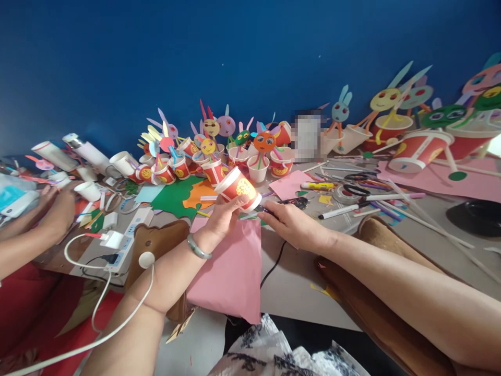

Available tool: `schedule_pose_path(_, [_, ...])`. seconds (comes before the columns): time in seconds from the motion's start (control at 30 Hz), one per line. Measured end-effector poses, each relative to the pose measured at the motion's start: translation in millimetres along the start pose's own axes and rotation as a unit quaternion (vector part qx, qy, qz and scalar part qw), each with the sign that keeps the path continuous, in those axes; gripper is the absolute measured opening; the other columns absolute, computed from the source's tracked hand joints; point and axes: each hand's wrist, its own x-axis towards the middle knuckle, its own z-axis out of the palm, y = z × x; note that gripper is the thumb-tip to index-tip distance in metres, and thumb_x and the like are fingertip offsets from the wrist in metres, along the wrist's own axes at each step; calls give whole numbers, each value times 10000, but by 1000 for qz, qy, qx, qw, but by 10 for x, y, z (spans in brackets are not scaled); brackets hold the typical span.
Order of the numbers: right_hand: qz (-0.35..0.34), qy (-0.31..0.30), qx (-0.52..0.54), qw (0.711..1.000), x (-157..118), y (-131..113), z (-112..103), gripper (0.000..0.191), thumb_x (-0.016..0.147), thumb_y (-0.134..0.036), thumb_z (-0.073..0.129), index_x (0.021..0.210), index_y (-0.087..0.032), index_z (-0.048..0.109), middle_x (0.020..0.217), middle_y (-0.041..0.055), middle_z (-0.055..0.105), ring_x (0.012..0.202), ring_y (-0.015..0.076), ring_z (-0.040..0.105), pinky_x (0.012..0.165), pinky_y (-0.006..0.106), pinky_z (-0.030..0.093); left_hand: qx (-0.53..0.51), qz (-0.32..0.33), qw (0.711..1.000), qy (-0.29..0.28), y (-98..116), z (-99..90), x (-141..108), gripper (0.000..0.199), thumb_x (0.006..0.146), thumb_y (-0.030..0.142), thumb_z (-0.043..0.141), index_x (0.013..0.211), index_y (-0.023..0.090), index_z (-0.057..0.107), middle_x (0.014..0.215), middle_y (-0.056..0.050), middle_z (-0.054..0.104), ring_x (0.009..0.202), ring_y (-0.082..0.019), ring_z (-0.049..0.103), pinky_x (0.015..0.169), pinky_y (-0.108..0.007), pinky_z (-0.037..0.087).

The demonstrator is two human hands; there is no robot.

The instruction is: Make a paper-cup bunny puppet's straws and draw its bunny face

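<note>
- Gripping a red-and-white paper cup (239, 192) in the left hand (224, 218), thumb laid along its side near the yellow print, with a green bangle (199, 246) on the wrist.
- Grasping a dark tool (266, 209), too hidden to identify, in the curled fingers of the right hand (291, 224), close beside the cup's lower end.
- Shown tilted above the table, just past the far edge of a large pink sheet (230, 266).
- Lined up along the blue wall (235, 52): paper cups topped with colorful long-eared faces (209, 146).
- Spread beyond the cup: green paper (176, 194), orange paper (195, 194) and a smaller pink piece (288, 184).
- Scattered at right: a yellow marker (318, 186), a tape roll (346, 193), a white marker (340, 212) and a black mouse (475, 218).
- Seen at left: a power strip (131, 237) and another person's hands (59, 209).
</note>
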Motion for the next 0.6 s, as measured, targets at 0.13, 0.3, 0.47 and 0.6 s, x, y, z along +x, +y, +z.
schedule_pose_path(0.13, [26, 13, -60, 998, 24, 19, -5, 277, 957, -443, 423, 761, -250, 388, 600, -24, 478, 561, 159, 450, 576, 285, 297, -10, 27, 998, 47, 31, -14, 84, 558, 630, 312, 883, 1136, 205, 672, 1035, -44, 762, 956, -196, 718, 909, -336, 519])
schedule_pose_path(0.3, [45, 76, -51, 995, 55, 47, -26, 295, 954, -442, 419, 740, -260, 329, 597, -30, 461, 538, 153, 419, 559, 283, 292, 5, 21, 997, 76, 22, 9, 114, 535, 633, 368, 880, 1082, 171, 665, 932, -36, 749, 874, -182, 710, 872, -322, 519])
schedule_pose_path(0.47, [30, 121, 4, 992, 50, 53, -23, 341, 947, -499, 427, 732, -262, 311, 565, -45, 449, 513, 138, 394, 543, 281, 307, 12, -13, 1000, 9, -15, 11, 49, 382, 724, 351, 785, 1036, 170, 660, 974, -47, 735, 934, -202, 694, 883, -326, 510])
schedule_pose_path(0.6, [5, 115, 54, 992, 33, 65, -13, 348, 967, -537, 403, 770, -258, 337, 572, -47, 471, 531, 135, 409, 547, 279, 327, 20, -26, 998, -50, -50, -51, 28, 207, 759, 308, 707, 916, 182, 658, 796, -3, 682, 822, -170, 659, 800, -287, 496])
